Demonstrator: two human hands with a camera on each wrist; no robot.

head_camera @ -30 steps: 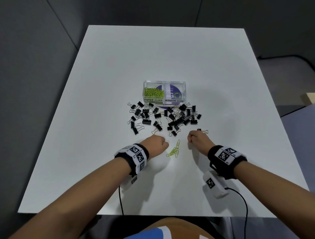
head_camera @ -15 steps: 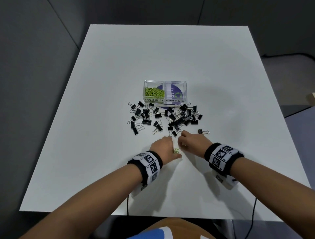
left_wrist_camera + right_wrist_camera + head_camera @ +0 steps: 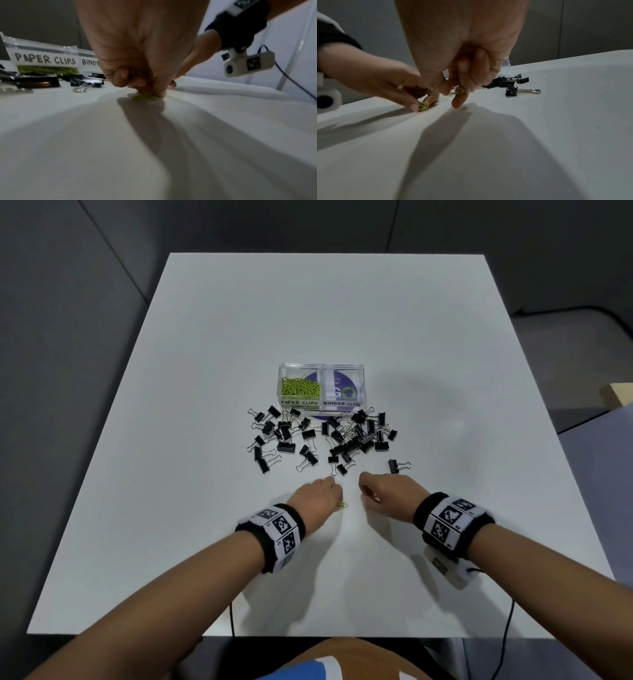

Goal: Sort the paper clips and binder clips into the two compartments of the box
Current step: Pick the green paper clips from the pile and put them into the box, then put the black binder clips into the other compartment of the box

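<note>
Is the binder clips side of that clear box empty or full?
Empty. The binder clips compartment shows only its printed bottom, while the black binder clips lie on the table.

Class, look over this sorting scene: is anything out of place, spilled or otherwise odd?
Yes. The black binder clips lie scattered on the table in front of the box, while its BINDER CLIPS compartment holds none. Both the left hand and the right hand pinch green paper clips.

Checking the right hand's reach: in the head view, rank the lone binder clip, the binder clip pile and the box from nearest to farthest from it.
From the right hand:
1. Lone binder clip, just beyond it.
2. Binder clip pile, ahead-left.
3. Box, behind the pile.
</note>
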